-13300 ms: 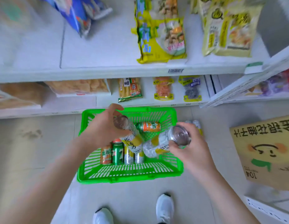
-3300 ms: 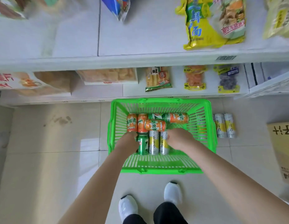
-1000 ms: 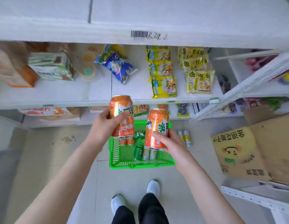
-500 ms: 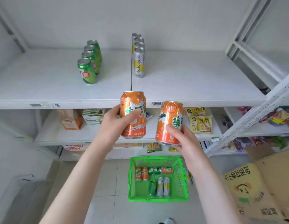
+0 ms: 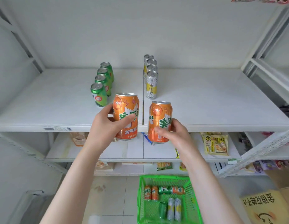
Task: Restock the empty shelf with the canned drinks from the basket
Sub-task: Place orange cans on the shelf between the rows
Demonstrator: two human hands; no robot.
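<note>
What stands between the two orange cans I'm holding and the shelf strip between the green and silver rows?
Nothing visible. The left orange can and right orange can hang at the front edge of the shelf; the strip between the green cans and silver cans shows bare, though the left can hides its front.

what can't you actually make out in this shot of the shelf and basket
Head view only:
Rear slim cans: labels hidden behind the front slim can.
Green basket: near side cut off by the bottom edge, so its can count is uncertain.
Blue packet on the lower shelf: mostly hidden by the right orange can.
Red sign: cut by the top edge, unreadable.
Left orange can: label partly covered by left hand.
</note>
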